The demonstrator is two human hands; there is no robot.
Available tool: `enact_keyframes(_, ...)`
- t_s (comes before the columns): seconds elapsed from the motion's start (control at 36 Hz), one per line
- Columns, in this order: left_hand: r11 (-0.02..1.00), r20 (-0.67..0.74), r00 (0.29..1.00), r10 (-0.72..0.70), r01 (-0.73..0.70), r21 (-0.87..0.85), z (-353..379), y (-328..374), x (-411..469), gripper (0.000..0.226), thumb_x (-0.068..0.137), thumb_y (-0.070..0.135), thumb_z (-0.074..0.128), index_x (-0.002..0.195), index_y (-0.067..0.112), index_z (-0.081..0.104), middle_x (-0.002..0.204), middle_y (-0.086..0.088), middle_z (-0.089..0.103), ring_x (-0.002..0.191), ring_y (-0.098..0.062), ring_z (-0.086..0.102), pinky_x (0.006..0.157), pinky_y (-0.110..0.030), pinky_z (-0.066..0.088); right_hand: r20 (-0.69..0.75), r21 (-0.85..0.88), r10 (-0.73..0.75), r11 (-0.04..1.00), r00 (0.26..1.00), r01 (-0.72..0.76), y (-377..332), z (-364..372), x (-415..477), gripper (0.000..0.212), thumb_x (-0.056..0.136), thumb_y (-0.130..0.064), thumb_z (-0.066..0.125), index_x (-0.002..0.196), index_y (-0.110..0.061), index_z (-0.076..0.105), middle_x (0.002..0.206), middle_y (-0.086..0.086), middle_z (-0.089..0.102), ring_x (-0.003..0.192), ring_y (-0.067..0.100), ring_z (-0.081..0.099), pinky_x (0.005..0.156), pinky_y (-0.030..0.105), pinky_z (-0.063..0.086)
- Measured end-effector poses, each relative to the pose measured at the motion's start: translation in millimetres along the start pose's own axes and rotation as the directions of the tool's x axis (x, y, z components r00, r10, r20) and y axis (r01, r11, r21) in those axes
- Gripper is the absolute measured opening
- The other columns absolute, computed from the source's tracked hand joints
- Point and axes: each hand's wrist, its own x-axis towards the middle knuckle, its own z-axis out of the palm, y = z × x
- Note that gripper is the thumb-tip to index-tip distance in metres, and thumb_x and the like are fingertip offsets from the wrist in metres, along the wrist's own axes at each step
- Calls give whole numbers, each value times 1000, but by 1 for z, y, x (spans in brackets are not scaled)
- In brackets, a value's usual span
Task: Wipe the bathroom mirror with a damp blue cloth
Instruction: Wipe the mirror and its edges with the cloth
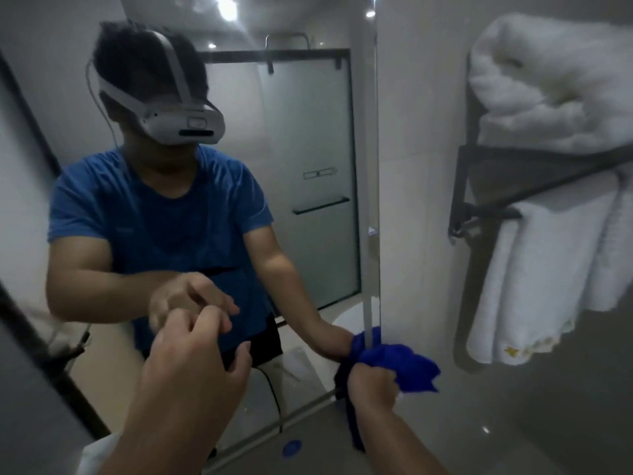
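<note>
We're working the lower-right corner of the mirror [308, 166]: right grip [371, 385] is clenching the bunched blue cloth [404, 363] against the glass edge, left grip [195, 365] is hovering loosely curled, empty; next stroke likely needs sweeping left across the glass.

A black wall rack [507, 173] carries a bundled white towel [548, 87] on top.

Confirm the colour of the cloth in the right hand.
Blue: the cloth gripped by the right hand shows clearly in the head view.
</note>
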Motion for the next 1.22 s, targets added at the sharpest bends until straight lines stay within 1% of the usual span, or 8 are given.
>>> enact_keyframes(0.19, 992, 48, 993, -108, 104, 77, 13, 12, 2, 42, 67, 24, 95, 89, 14, 61, 98, -7, 45, 90, -38, 57, 71, -46, 55, -223, 32, -485, 864, 846, 503, -54, -24, -24, 26, 86, 8, 62, 105, -7, 54, 93, 7, 60, 85, 27, 62, 82, 52, 60)
enact_keyframes(0.28, 985, 71, 990, -126, 116, 128, 12, 17, 5, 43, 71, 32, 93, 95, 17, 60, 105, -9, 47, 99, -35, 56, 79, -49, 57, -177, -81, -738, 670, 651, 738, -101, -43, -27, 29, 88, -7, 66, 116, -10, 56, 100, 1, 57, 91, 19, 57, 88, 42, 55)
enact_keyframes(0.42, 964, 91, 980, -178, 155, 215, 13, 24, 3, 47, 72, 34, 92, 102, 15, 62, 109, -14, 46, 98, -38, 56, 76, -49, 57, -90, -161, -829, 559, 551, 814, -174, -72, -46, 43, 78, -49, 54, 113, -24, 55, 104, -6, 57, 101, 23, 61, 96, 49, 54)
enact_keyframes(0.58, 935, 88, 973, -212, 176, 308, 18, 31, 2, 56, 71, 36, 92, 110, 12, 59, 112, -17, 47, 101, -40, 53, 72, -47, 57, 34, -94, -795, 601, 606, 793, -152, -75, -36, 33, 82, -40, 66, 106, -19, 58, 96, 1, 65, 89, 22, 67, 84, 48, 61)
enact_keyframes(0.67, 929, 95, 971, -218, 177, 325, 22, 30, 2, 61, 66, 32, 95, 111, 9, 60, 111, -21, 49, 98, -42, 53, 68, -47, 56, 124, -51, -748, 651, 652, 757, -104, -67, -21, 17, 87, -28, 71, 95, -35, 58, 78, -8, 66, 69, 9, 66, 63, 26, 59)
enact_keyframes(0.86, 946, 69, 984, -163, 136, 294, 38, 29, 1, 55, 74, 16, 89, 120, 4, 62, 111, -26, 49, 94, -44, 50, 61, -48, 50, 295, -387, -340, 812, 893, 437, -22, -74, 24, 56, 80, -42, 80, 127, -17, 65, 114, 4, 70, 104, 26, 68, 94, 44, 59)
enact_keyframes(1.03, 951, 76, 984, -163, 136, 278, 32, 30, 1, 57, 89, 42, 74, 136, 22, 49, 131, -11, 39, 111, -29, 43, 77, -40, 53, 265, -181, -560, 770, 785, 611, -90, -88, -7, 27, 79, -47, 64, 100, -31, 65, 92, -7, 71, 90, 19, 72, 85, 48, 63)
enact_keyframes(1.22, 969, 119, 987, -106, 76, 235, 12, 29, -1, 38, 86, 44, 75, 115, 28, 57, 113, 1, 41, 106, -21, 44, 82, -36, 54, 15, -116, -858, 509, 514, 853, -298, -104, -95, 69, 65, -58, 51, 120, -18, 65, 119, 5, 68, 116, 32, 64, 104, 54, 52)
